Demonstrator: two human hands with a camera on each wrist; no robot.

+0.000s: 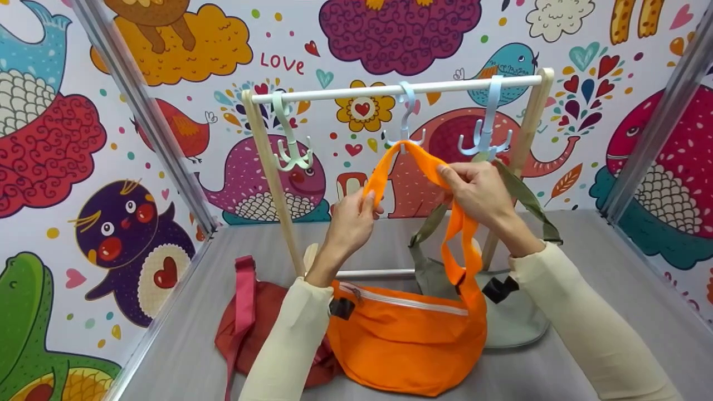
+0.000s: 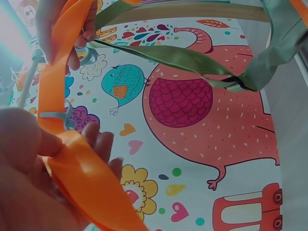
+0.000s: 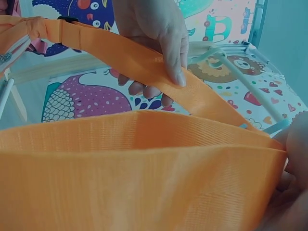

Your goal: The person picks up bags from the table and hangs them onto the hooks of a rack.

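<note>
An orange waist bag (image 1: 409,345) with a white zip stands at the front, its strap (image 1: 384,170) raised in a peak at the middle hook (image 1: 405,125). Left of the peak, my left hand (image 1: 351,220) pinches the strap between thumb and fingers. On the other side my right hand (image 1: 480,192) grips it, with a loop of strap dangling below. In the left wrist view a pale hook prong (image 2: 54,115) crosses the orange band (image 2: 53,91). Whether the hook bears the strap's weight, I cannot tell.
A white rail (image 1: 345,93) on wooden posts carries a green hook (image 1: 292,147) at left and a blue hook (image 1: 486,133) at right. A grey-green bag (image 1: 518,328) has its strap raised toward the right hook. A red bag (image 1: 267,312) lies at left on the grey table (image 1: 601,312).
</note>
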